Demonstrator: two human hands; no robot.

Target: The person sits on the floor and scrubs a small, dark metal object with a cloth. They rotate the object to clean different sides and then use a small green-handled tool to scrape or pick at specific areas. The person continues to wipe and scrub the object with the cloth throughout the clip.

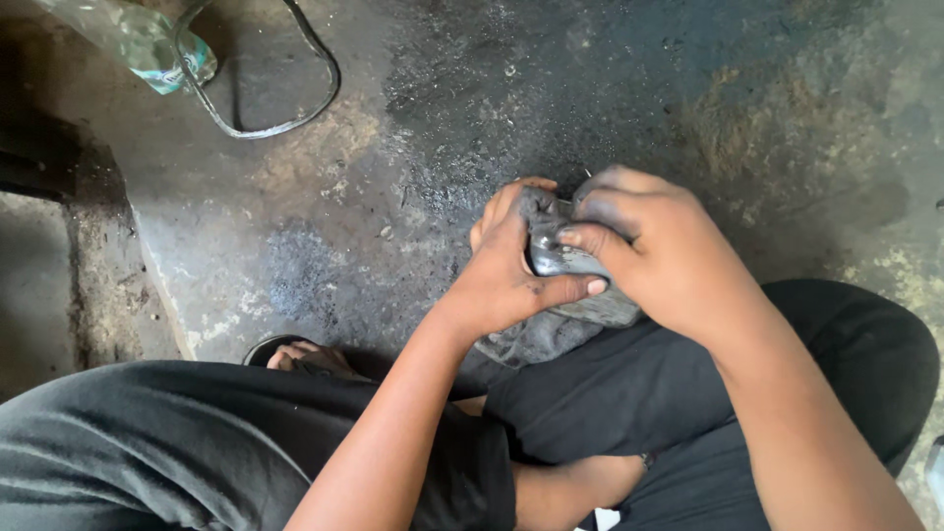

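Observation:
Both my hands meet over my knees around a small shiny metal part (557, 260) wrapped in a dirty grey rag (551, 334). My left hand (506, 270) grips the part and rag from the left, thumb stretched along the underside. My right hand (649, 246), smudged with black grime, presses the rag onto the part from above with its fingers curled. Most of the metal part is hidden by fingers and cloth. The rag's loose end hangs down onto my dark trousers (629, 393).
I sit low over a stained, sooty concrete floor (511, 108). A black cable loop (275, 88) and a crumpled plastic bag (147, 39) lie at the top left. A step edge drops at the left (147, 265). My foot in a sandal (300, 356) shows below.

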